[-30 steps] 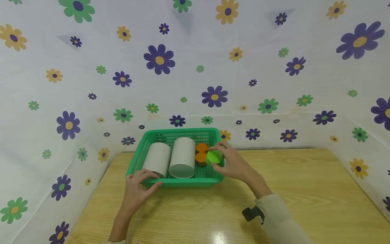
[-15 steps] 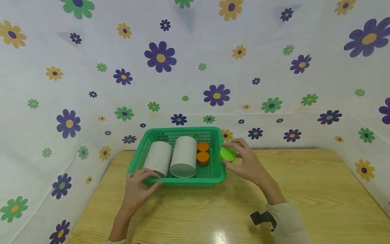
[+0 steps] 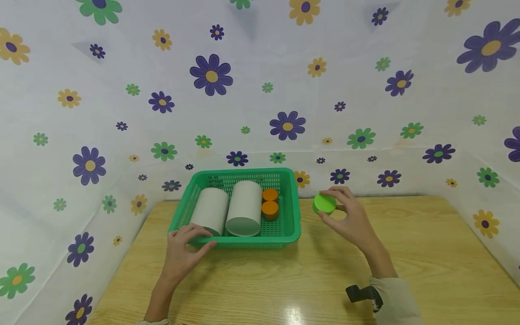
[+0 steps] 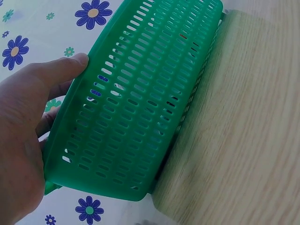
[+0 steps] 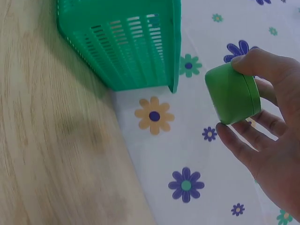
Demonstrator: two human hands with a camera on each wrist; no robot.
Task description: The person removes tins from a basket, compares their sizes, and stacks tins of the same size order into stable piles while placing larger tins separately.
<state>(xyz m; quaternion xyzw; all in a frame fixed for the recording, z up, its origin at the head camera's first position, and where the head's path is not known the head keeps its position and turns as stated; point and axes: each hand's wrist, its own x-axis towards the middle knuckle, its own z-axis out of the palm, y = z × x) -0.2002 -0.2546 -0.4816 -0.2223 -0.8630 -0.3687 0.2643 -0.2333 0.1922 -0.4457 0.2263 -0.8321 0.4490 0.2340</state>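
My right hand (image 3: pixel 351 223) pinches a small bright green round container (image 3: pixel 325 204) between thumb and fingers, held up to the right of the basket. A lid seam shows on the green container (image 5: pixel 232 93) in the right wrist view. My left hand (image 3: pixel 183 250) grips the near left rim of a green plastic basket (image 3: pixel 248 243). In the left wrist view the thumb (image 4: pixel 70 65) lies at the basket's rim, with the other fingers partly hidden behind it. Inside the basket lie two white cylinders (image 3: pixel 211 210) and two small orange-topped round containers (image 3: pixel 270 209).
The basket stands on a wood-grain table (image 3: pixel 260 284), toward its back left. Behind and at both sides hangs a white cloth (image 3: pixel 252 108) with printed flowers. A dark strap (image 3: pixel 365 293) sits at the right wrist, by the sleeve.
My right hand has lifted the green container out of the basket's right side and carried it rightward, past the rim. The left hand stays at the basket's rim.
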